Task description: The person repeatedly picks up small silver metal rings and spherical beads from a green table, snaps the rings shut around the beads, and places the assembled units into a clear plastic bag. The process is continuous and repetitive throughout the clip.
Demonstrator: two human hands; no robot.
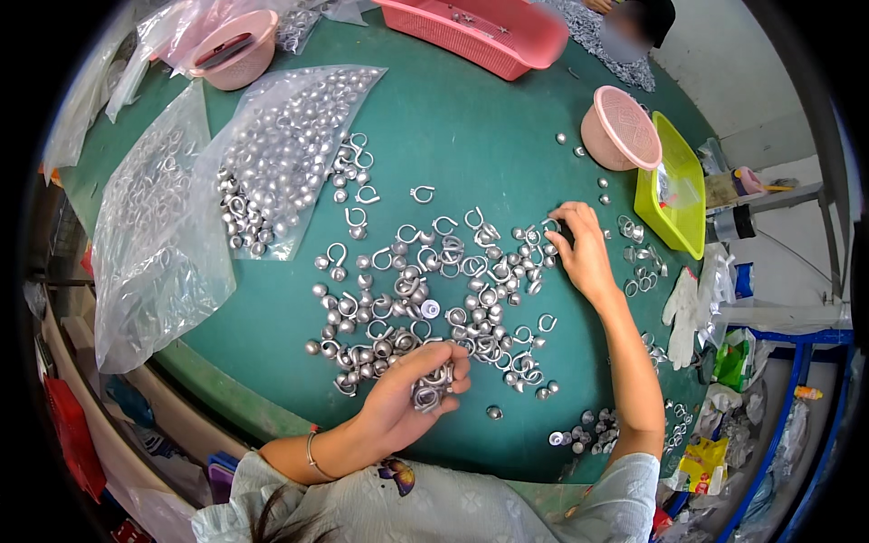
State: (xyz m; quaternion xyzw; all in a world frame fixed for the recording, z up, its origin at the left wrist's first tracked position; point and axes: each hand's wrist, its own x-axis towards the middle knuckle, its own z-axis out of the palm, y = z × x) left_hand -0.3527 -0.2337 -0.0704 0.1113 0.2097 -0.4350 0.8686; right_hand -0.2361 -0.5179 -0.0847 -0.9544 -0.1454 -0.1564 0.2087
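Near the table's front, my left hand (403,394) is closed around a small cluster of silver metal ring pieces (432,389). Farther away to the right, my right hand (582,244) pinches a silver open ring (550,226) between thumb and fingers, at the edge of the loose heap. That heap of silver pieces (407,290), hook-shaped rings and rounded knobs, spreads between and beyond both hands. A small white-and-purple disc (430,309) lies among them. My left fingers partly cover the pieces in the palm.
Two clear bags of silver parts (299,136) (154,235) lie at left. Pink baskets (235,68) (471,36) (621,128) and a lime-green basket (683,195) stand around the green table (471,154). At right lies a white glove (682,317). Another person (638,32) sits across.
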